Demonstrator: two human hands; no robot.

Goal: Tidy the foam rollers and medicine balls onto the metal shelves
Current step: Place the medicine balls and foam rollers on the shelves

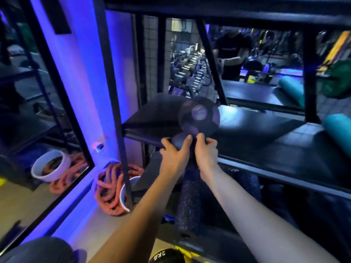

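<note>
Closest to me, at the bottom edge, sits a yellow-and-black med ball (167, 255) marked 2KG, partly cut off by the frame. Far left, a wall mirror (47, 120) is edged w/ blue-violet light. On the floor by the shelf's front post lies a coiled orange rope (110, 190), w/ a white bucket (123, 198) touching it. Centre: my left hand (174, 154) and right hand (206, 151) are side by side, fingers of both curled tight round the top end of a dark speckled foam roller (187, 202). It stands approx. upright against the front edge of the black metal shelf (266, 141). Just beyond my thumbs, a purple-panelled med ball (199, 116) rests on that shelf. Far right, a teal foam roller (338, 130) lies on the same shelf.
</note>
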